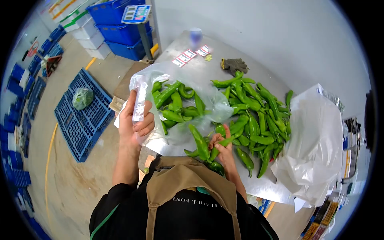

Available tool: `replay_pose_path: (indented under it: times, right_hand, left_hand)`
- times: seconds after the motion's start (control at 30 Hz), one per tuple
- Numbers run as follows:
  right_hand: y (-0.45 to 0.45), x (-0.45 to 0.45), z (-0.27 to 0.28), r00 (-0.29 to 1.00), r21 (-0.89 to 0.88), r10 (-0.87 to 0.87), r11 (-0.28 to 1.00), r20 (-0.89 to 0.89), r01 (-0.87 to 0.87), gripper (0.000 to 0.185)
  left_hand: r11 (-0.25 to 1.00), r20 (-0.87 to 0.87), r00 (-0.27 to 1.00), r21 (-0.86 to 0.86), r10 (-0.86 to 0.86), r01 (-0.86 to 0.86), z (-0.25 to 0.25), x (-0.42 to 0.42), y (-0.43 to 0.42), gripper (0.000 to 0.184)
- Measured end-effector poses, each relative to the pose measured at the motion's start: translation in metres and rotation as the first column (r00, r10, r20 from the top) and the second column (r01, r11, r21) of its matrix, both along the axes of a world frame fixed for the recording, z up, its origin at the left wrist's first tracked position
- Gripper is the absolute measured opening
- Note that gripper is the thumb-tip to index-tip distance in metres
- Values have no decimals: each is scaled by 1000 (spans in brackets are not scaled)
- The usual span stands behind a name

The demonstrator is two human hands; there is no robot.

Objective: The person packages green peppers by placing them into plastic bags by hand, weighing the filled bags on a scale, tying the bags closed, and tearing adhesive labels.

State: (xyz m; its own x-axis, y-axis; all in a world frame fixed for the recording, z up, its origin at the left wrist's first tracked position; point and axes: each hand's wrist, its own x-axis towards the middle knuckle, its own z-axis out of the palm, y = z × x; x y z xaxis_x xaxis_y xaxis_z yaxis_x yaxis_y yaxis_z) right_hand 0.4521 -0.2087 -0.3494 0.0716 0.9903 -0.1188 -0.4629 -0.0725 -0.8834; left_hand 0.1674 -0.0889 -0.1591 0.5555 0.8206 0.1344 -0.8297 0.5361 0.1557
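The person's left hand [138, 122] is clamped on the edge of a clear plastic bag [218, 105], fingers curled round a crumpled, shiny fold, and the bag spreads open over the left part of the metal worktop [266, 193]. Several bagged green peppers [172, 102] lie inside it, visible through the thin film. The right hand [224, 149] is closed on a few loose green peppers [201, 143] just in front of the person's apron [188, 178], near the bag's lower side; exactly how many it grips cannot be told. Right of it, a large pepper heap [260, 116] covers the middle of the worktop, with a whitish plastic sheet [312, 148] beside its right side. Beyond the heap lies a dark glove [235, 65], and farther left are red-and-white labels [185, 58]. On the floor to the left, a wrapped green bundle [83, 99] sits on a blue pallet [93, 134]. Blue crates [120, 34] stand stacked behind a display panel [136, 14].
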Motion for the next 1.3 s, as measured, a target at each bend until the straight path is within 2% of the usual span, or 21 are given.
replay_pose_path:
  times: [0.07,0.1,0.2,0.23,0.33,0.37,0.47,0.5,0.6,0.63,0.73,0.8,0.83,0.9,0.93,0.97,1.03,1.07,1.17,1.27,1.3]
  right_hand:
    - [2,-7,4,992,50,93,995,-85,-89,96]
    - [7,-12,-3,980,48,185,982,-69,-182,96]
    - [20,-38,-6,943,-198,299,943,146,-268,95]
    - [20,-45,-5,942,-230,310,933,128,-276,96]
    - [16,-63,6,897,-73,373,928,238,-366,96]
    - [15,-60,5,861,-85,425,904,280,-419,94]
    - [13,-54,17,687,8,555,775,468,-632,90]
    - [12,-57,25,687,-31,599,763,411,-646,87]
    - [15,-70,44,642,-109,567,787,516,-607,84]
    - [15,-72,38,612,-46,523,781,594,-623,82]
    - [17,-74,38,621,45,504,754,600,-656,80]
    - [19,-72,52,530,-109,589,725,610,-680,78]
    - [21,-68,59,483,-184,628,706,611,-684,78]
    - [26,-48,57,551,-101,603,722,576,-685,76]
    - [27,-34,52,583,-60,593,728,555,-683,75]
    - [28,-16,34,673,41,573,747,468,-664,72]
    - [17,6,51,802,129,597,794,22,-594,73]
    - [15,13,61,796,153,568,823,-210,-547,73]
    - [28,22,73,814,279,520,847,-258,-452,73]
    - [60,16,108,798,34,602,797,17,-603,71]
    - [74,3,118,800,-24,599,800,33,-599,66]
  left_hand:
    - [999,35,999,34,26,-27,-1,-3,2,46]
    - [999,40,999,40,28,-30,-2,-3,4,46]
    - [998,43,999,51,18,-20,0,3,0,46]
    - [998,40,999,58,10,-13,0,4,-2,46]
    - [998,46,999,62,8,-10,2,4,-9,47]
    - [998,52,999,64,7,-11,1,3,-9,47]
    - [999,30,999,43,26,-27,2,1,-14,46]
    - [999,17,999,32,38,-39,3,1,-16,46]
    - [998,-54,997,28,54,-52,-2,0,-16,43]
    - [998,-46,997,31,59,-58,0,1,-18,41]
    - [997,-53,996,35,71,-69,5,0,-19,41]
    - [997,-53,996,26,76,-75,2,-5,-17,44]
    - [997,-52,996,29,73,-71,2,-9,-15,44]
    - [996,-42,996,49,79,-77,3,-15,-12,46]
    - [996,-74,995,65,72,-68,1,-20,-9,41]
    - [995,-106,992,81,68,-60,-1,-26,-7,36]
    - [993,-117,991,100,67,-55,-7,-34,-4,32]
    - [995,-126,990,91,58,-47,-8,-35,-4,32]
    - [997,-197,980,75,25,-10,-4,-31,-8,31]
    - [992,-258,965,93,-53,80,13,-17,-15,36]
    - [992,-272,959,82,-75,101,20,-12,-20,40]
